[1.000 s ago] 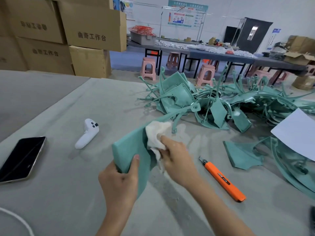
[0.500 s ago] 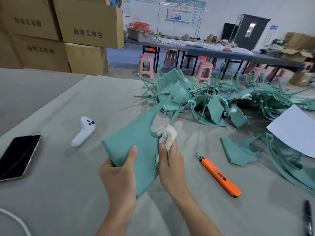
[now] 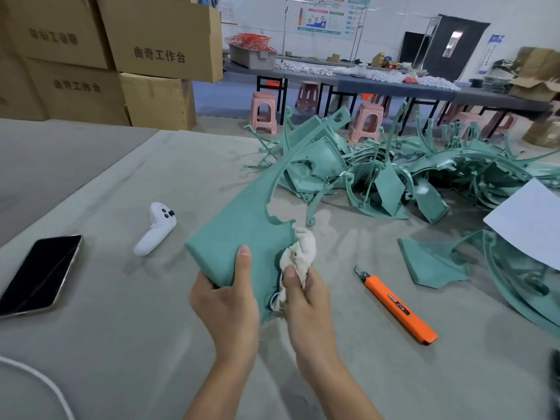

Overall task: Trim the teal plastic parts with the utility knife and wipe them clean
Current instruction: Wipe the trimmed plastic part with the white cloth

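My left hand (image 3: 225, 301) grips the near corner of a flat teal plastic part (image 3: 245, 225), thumb on its top face, and holds it tilted above the table. My right hand (image 3: 306, 301) pinches a crumpled white cloth (image 3: 298, 253) against the part's right edge. The orange utility knife (image 3: 397, 307) lies on the grey table to the right of my hands, untouched. A big heap of teal parts (image 3: 378, 174) fills the far right of the table. One flat teal piece (image 3: 430, 265) lies apart, just beyond the knife.
A white controller (image 3: 156, 228) and a black phone (image 3: 39, 274) lie to the left on the grey table (image 3: 127, 328). A white cable (image 3: 33, 377) curls at the near left. White paper (image 3: 527, 219) covers parts at the right. Cardboard boxes (image 3: 121, 56) stack up behind.
The cloth in my right hand has slid from the upper middle of the part down to its right edge. The part has turned to a flatter, more outstretched tilt.
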`<state>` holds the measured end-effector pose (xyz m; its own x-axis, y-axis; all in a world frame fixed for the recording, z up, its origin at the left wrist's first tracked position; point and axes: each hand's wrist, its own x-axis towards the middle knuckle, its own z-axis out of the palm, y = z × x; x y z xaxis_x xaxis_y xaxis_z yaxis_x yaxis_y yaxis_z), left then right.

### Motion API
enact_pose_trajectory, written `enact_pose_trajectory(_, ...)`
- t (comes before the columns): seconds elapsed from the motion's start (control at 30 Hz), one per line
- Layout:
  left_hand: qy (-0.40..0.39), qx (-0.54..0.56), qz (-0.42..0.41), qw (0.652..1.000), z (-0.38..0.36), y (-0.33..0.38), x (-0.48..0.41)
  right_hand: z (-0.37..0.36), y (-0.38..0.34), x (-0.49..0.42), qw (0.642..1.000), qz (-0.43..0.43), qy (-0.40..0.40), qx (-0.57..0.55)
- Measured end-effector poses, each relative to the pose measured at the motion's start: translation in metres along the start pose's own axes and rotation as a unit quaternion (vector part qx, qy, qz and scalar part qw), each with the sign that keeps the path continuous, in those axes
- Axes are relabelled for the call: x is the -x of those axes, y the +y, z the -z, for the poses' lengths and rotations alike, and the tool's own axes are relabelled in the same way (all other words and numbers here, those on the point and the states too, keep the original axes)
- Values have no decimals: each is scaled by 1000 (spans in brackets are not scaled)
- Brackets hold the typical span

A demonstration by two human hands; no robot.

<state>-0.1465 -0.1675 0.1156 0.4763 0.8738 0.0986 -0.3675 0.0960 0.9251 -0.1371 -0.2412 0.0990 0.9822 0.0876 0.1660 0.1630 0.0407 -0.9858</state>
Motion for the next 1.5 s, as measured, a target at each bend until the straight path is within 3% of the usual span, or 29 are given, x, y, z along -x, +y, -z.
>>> enact_pose_trajectory(0.23, -4, -89, -143, 986, -5, 7, -26, 18, -5, 17, 990, 24, -106, 90)
enact_pose_trajectory(0.33, -52, -135, -213, 966, 0, 9, -37, 40, -22, 1, 990, 53, -10, 132)
enact_pose_trajectory(0.47, -105, -189, -264, 940, 4, 9, -32, 51, -71, -31, 970, 173, 60, 159)
enact_pose_trajectory(0.63, -142, -189, -249, 939, 9, 9, -18, 54, -106, -73, 916, 299, 134, 231)
enact_pose_trajectory(0.73, -155, -187, -246, 939, 10, 10, -12, 48, -104, -90, 891, 320, 146, 287)
enact_pose_trajectory(0.87, -174, -185, -200, 946, 12, 9, -12, 33, -91, -86, 890, 336, 48, 304)
enact_pose_trajectory(1.07, -193, -183, -163, 950, 15, 6, -12, 4, -72, -45, 876, 421, -77, 224)
enact_pose_trajectory(1.2, -171, -172, -115, 963, 28, -2, -6, 35, -69, -75, 871, 367, -16, 326)
enact_pose_trajectory(1.33, -170, -207, -133, 954, 29, -1, -11, 52, -63, -89, 888, 274, 76, 362)
enact_pose_trajectory(1.5, -249, -234, -164, 926, 11, 0, -12, 4, -54, -45, 919, 315, -20, 236)
